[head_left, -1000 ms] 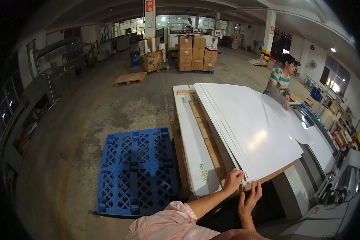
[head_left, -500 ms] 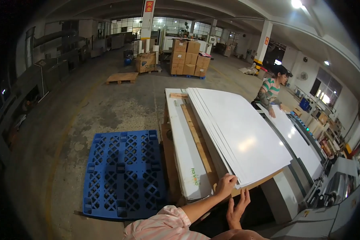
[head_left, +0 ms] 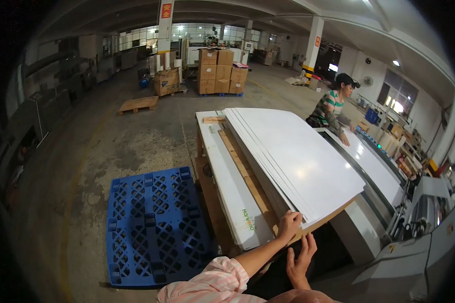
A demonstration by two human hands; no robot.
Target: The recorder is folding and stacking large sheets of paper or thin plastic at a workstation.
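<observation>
A stack of large white sheets lies on a brown board over a wooden pallet, fanned out along its left edge. My left hand curls over the stack's near corner, reaching in on a pink striped sleeve. Just below that corner my right hand is raised with its fingers spread, holding nothing, close to the brown board's edge. A long white panel lies beside the stack on its left.
A blue plastic pallet lies on the concrete floor to the left. A co-worker in a striped top stands at the stack's far end, one hand on a white machine table. Stacked cardboard boxes and a wooden pallet are farther back.
The view has swung a little, so the stack sits more centrally. Both hands stay at the near corner; my right hand has dropped slightly below it.
</observation>
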